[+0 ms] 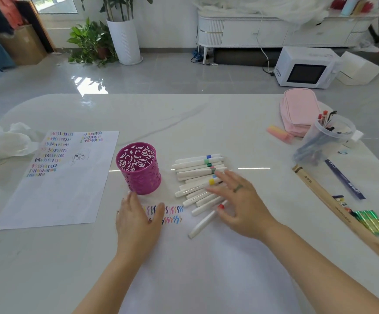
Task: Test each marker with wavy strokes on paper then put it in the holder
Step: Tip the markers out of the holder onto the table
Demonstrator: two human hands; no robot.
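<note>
A magenta cut-out holder [139, 169] stands upright in the middle of the table and looks empty. To its right lies a pile of white markers [196, 172] with coloured bands. One marker with a red band [203, 222] lies apart at the pile's near edge. My right hand [238, 201] hovers over the pile's near right side, fingers spread, holding nothing. My left hand [137, 219] rests flat on a white paper sheet [197, 264] in front of me, covering part of two rows of coloured wavy strokes [172, 215].
A second sheet [55, 177] full of stroke rows lies at the left, beside a crumpled white tissue [2, 141]. At the right are a clear cup of pens [324, 139], a pink pouch [298, 111], a wooden ruler [329, 200], a blue ruler [345, 180] and green sticks [371, 222].
</note>
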